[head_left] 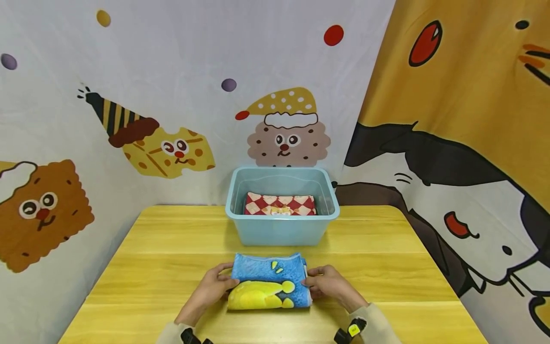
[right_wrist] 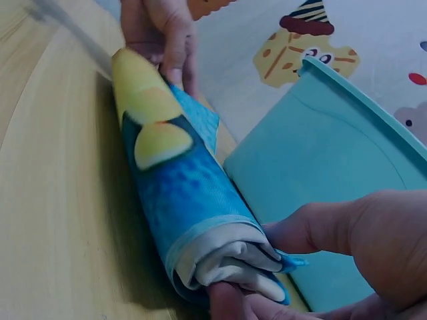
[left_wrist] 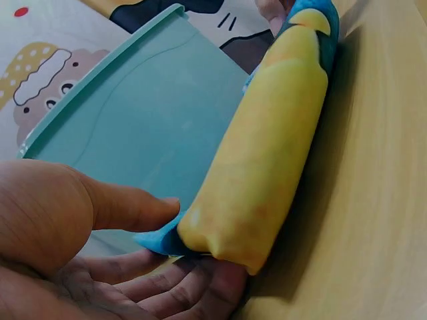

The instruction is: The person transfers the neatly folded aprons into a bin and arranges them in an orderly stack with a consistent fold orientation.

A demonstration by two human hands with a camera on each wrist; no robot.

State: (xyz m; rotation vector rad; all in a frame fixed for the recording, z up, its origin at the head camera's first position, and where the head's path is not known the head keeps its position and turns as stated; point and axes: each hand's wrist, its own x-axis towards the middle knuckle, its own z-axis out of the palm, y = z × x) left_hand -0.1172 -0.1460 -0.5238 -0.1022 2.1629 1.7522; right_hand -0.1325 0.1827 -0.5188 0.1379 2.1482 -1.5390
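Note:
A blue towel with a yellow print (head_left: 266, 270) lies folded and partly rolled on the table, in front of a light blue plastic bin. At its left end my left hand (head_left: 212, 286) grips it, thumb (left_wrist: 143, 208) on the upper side and fingers curled under. On the other end my right hand (head_left: 331, 286) grips it the same way. In the right wrist view, the white inner layers (right_wrist: 230, 257) of the rolled end show between right thumb and fingers. The left fingertips are partly hidden under the roll in the left wrist view.
Just beyond the towel stands the light blue bin (head_left: 279, 231). Inside it is a folded red-and-white checked cloth (head_left: 258, 204). The wooden table (head_left: 163, 267) reaches back to a wall hanging (head_left: 185, 71) with cartoon prints; another printed hanging (head_left: 451, 95) is at the right.

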